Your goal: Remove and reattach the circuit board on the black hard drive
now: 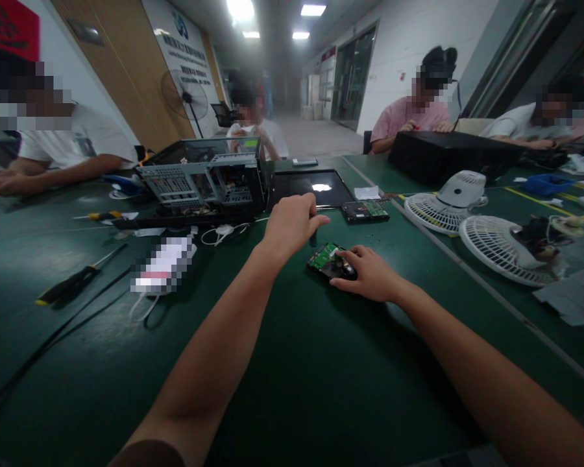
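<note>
My left hand [292, 224] is closed in a fist around a screwdriver [313, 239], whose dark lower part points down beside the hard drive. Most of the tool is hidden inside the fist. My right hand [370, 272] grips a hard drive [327, 263] on the green mat, its thumb at the near edge and its fingers over the top. The drive's green circuit board faces up. Just behind it lies a second hard drive [365, 212], also board side up, with a few tiny screws [372, 237] on the mat nearby.
An open computer case [199, 185] stands at the back left, beside a dark panel [292, 188]. Left of my arms lie a phone [164, 263] and a screwdriver with a yellow-black handle [73, 284]. White fan parts [501, 250] are on the right. Several people sit around the table.
</note>
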